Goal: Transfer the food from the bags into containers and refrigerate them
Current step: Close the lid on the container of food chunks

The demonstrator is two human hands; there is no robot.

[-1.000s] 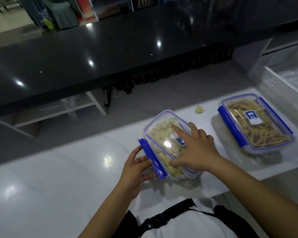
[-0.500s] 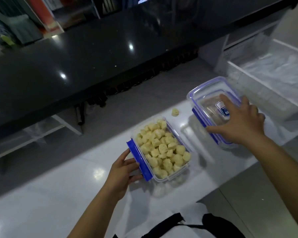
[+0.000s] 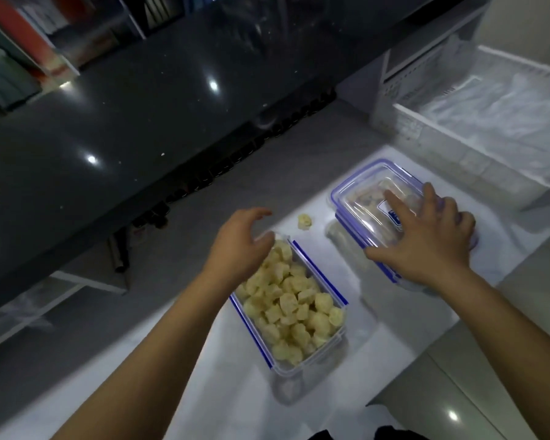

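Containers sit mid-frame on the white counter [image 3: 204, 360]: the right hand [image 3: 426, 246] lies spread on the lidded container [image 3: 362, 192], steadying it, while the left hand [image 3: 238, 246], loosely open, hovers over the uncovered one [image 3: 340, 339].

An open clear container [image 3: 302, 312] with blue clips lies on the white worktop [image 3: 394, 350], heaped with pale yellow food chunks [image 3: 294, 308]. One stray chunk [image 3: 305, 222] lies just beyond it. To its right sits a second container [image 3: 365, 204], a lid [image 3: 369, 192] on top (contents blurred).
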